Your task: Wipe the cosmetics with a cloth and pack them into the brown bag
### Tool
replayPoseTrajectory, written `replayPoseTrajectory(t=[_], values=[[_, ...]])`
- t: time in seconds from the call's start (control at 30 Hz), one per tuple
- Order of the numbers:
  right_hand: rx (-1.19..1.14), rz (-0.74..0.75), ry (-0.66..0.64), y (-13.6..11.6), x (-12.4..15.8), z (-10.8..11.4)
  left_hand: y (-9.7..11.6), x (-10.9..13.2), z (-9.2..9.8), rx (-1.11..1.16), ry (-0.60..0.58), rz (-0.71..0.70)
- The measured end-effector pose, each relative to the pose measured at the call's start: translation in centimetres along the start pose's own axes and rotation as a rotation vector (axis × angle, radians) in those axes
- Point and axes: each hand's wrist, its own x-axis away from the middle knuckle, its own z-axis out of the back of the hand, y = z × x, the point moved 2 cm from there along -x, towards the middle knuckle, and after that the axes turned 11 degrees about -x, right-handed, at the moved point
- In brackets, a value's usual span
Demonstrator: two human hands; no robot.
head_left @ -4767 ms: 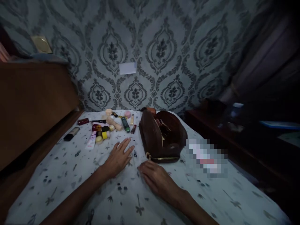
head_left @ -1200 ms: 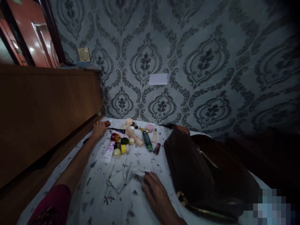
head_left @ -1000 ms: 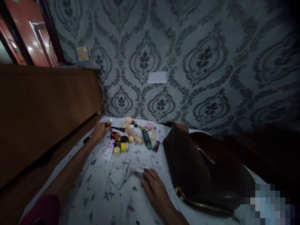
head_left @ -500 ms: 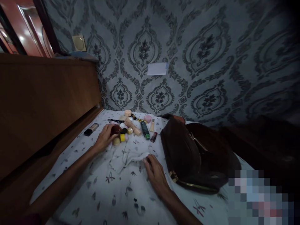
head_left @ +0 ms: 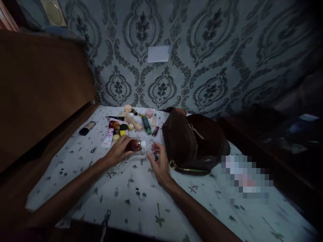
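Observation:
My left hand (head_left: 121,149) is closed round a small reddish-brown bottle (head_left: 135,145) with a white cap, lying on its side and pointing right. My right hand (head_left: 160,163) faces the cap, fingers curled, with a thin white wipe (head_left: 147,151) between thumb and fingers. The wipe trails left beneath the bottle. Just behind my left hand stand small jars, among them a yellow one (head_left: 122,132). A white and pink tube (head_left: 108,138) lies to their left. Farther back are a beige bottle (head_left: 133,121) and a dark green tube (head_left: 146,125).
A dark brown bag (head_left: 179,144) lies on its side to the right on the patterned white sheet (head_left: 141,208). A black-capped foundation bottle (head_left: 87,128) lies at the left, near a wooden panel (head_left: 45,90). Patterned wallpaper (head_left: 161,80) rises behind.
My left hand has drawn the reddish-brown bottle from the cosmetics group towards my right hand. My right hand has come up beside its cap with the wipe. The camera view has shifted.

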Motion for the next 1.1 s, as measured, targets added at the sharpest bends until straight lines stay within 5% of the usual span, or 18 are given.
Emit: replayPoseTrajectory(t=[0.23,0.47,0.73,0.97,1.1], values=[[-0.147,-0.072,-0.146,0.4,-0.6,-0.4,0.9,0.8,-1.4,-0.015,-0.028,-0.098],[-0.356,-0.201,-0.039,0.8,-0.3,-0.1,0.3,1.1,-2.0,-0.21,0.046,-0.008],[-0.395,-0.237,0.072,1.1,0.4,1.6,0.6,2.7,-1.5,-0.453,-0.239,-0.007],[-0.351,-0.255,0.06,1.2,1.4,1.6,1.9,1.2,2.3,-0.193,0.021,0.135],[-0.295,-0.228,0.05,1.6,1.6,1.6,3.1,0.7,1.1,-0.095,-0.032,0.087]])
